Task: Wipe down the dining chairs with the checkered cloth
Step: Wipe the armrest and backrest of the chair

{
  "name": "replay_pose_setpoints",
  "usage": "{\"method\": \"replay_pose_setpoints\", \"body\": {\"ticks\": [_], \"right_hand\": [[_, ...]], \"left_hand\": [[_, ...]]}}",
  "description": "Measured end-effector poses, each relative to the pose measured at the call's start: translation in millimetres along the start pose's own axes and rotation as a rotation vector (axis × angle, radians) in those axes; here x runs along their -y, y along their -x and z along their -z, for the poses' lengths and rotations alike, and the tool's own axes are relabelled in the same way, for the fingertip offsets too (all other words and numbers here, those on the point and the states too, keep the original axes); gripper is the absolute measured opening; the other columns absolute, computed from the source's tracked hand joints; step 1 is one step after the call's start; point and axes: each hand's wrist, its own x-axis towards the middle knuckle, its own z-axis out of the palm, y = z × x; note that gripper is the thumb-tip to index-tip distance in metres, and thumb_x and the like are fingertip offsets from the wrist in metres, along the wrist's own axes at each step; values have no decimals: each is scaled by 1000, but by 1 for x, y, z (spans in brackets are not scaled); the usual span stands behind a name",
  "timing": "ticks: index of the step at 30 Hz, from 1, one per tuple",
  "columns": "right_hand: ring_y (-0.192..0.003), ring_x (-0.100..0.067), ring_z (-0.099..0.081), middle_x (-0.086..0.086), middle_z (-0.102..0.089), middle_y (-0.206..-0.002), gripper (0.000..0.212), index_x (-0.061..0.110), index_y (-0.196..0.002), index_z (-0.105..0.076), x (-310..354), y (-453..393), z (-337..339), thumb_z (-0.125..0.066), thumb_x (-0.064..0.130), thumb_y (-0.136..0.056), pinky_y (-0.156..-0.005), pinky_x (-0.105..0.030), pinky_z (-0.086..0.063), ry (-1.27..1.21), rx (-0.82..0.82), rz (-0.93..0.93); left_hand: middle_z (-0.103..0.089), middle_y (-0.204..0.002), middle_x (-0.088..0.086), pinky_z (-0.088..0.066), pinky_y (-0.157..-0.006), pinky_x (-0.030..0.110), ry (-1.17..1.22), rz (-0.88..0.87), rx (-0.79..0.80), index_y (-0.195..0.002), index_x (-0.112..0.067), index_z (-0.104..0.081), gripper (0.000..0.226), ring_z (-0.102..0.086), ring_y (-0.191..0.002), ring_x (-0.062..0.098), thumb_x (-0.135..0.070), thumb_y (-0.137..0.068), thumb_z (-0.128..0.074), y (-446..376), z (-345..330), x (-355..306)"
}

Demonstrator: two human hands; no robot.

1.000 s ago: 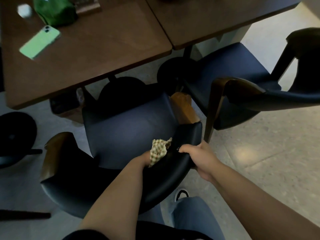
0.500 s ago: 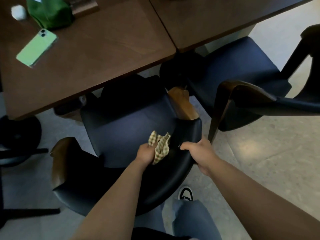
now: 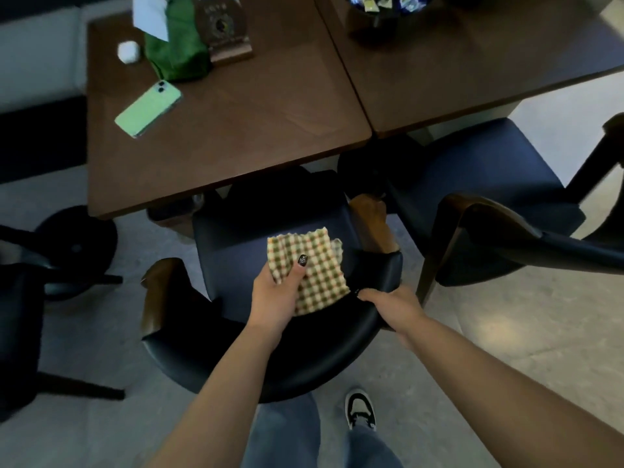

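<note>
A grey speckled floor point(image 3: 506, 332) runs under two dark wooden tables pushed edge to edge, with dark padded chairs tucked around them. On the left table point(image 3: 236, 130) lie a green phone point(image 3: 148, 109), a small white object point(image 3: 128, 52), a green tissue pouch point(image 3: 177, 52) and a round wooden stand point(image 3: 221, 28).

Below the table edge sits the near dining chair point(image 3: 236, 265), navy seat and curved black backrest. The left hand point(image 3: 275, 298) hovers over the seat, thumb pinching the checkered cloth point(image 3: 312, 271), which hangs partly spread above the seat's right side, close to the backrest. The right hand point(image 3: 393, 304) is curled over the backrest's top rim, gripping it. Farther right stands a second dining chair point(image 3: 489, 184), seemingly not yet attended to.

The cloth appears held by one edge only, so a quick sweep could fold it over itself and leave the seat merely brushed, or pull it out of the pinch. If the right hand tugs the rim while the left presses down, the chair may pivot and knock its wooden arm point(image 3: 371, 224) against the table. The backrest's inner curve and the wooden arms could easily go unwiped.
</note>
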Motion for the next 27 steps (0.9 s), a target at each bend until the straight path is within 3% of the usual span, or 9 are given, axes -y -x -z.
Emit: {"method": "replay_pose_setpoints", "body": {"ticks": [4, 7, 9, 11, 13, 17, 20, 23, 27], "right_hand": [[-120, -20, -50, -1, -52, -128, 57, 11, -134, -44, 24, 39, 15, -69, 26, -85, -100, -39, -44, 204, -109, 384], [-112, -6, -51, 11, -54, -121, 36, 24, -125, -54, 45, 89, 27, -62, 33, -90, -88, -22, -41, 167, -14, 559], [-104, -4, -59, 13, -66, -106, 19, 28, -106, -66, 59, 121, 34, -63, 36, -89, -83, -20, -45, 109, 120, 588], [-101, -11, -65, 8, -72, -100, 12, 29, -97, -71, 70, 150, 38, -64, 34, -88, -86, -30, -53, 13, 262, 564], [-101, -20, -67, -2, -73, -101, 12, 23, -97, -72, 77, 173, 42, -66, 27, -88, -93, -43, -53, -26, 364, 563], [-101, -32, -66, -11, -72, -100, 16, 12, -98, -72, 81, 212, 39, -71, 18, -84, -94, -52, -51, -67, 474, 648], [-102, -18, -67, -1, -72, -105, 34, 19, -107, -68, 88, 242, 31, -75, 25, -75, -91, -39, -54, -72, 555, 745], [-107, -16, -65, 2, -71, -109, 39, 21, -112, -68, 96, 268, 18, -72, 27, -73, -91, -34, -53, -50, 672, 805], [-99, -16, -68, 0, -74, -101, 21, 12, -100, -71, 101, 301, -8, -70, 13, -79, -80, -23, -55, -37, 721, 930]], "left_hand": [[-71, -101, -21, -53, -66, 14, 22, -105, 21, -108, -37, -62, 16, -68, -88, -3, -41, -93, -60, 46, 10, -21], [-67, -108, -21, -51, -76, 18, 15, -201, 9, -117, -43, -54, 23, -64, -94, -6, -36, -95, -57, 87, 11, -34], [-65, -110, -22, -51, -78, 18, 29, -280, -7, -121, -45, -50, 30, -63, -96, -6, -38, -93, -59, 115, 11, -45], [-65, -106, -25, -53, -71, 14, 66, -356, -25, -116, -48, -48, 29, -64, -94, -6, -37, -92, -60, 141, 13, -57], [-65, -101, -26, -53, -68, 13, 112, -435, -53, -111, -50, -46, 30, -66, -91, -4, -33, -92, -61, 169, 19, -69], [-67, -97, -20, -53, -65, 14, 125, -580, -121, -100, -47, -50, 22, -67, -87, 1, -44, -81, -60, 220, 37, -88], [-70, -95, -12, -53, -67, 15, 109, -662, -136, -101, -35, -59, 18, -68, -86, 4, -39, -83, -57, 248, 56, -98], [-72, -95, -8, -53, -69, 17, 115, -712, -165, -105, -27, -64, 23, -69, -88, 7, -35, -85, -57, 271, 78, -103], [-73, -101, -1, -55, -72, 20, 178, -741, -222, -109, -21, -68, 27, -69, -94, 13, -32, -86, -57, 295, 113, -97]]}}
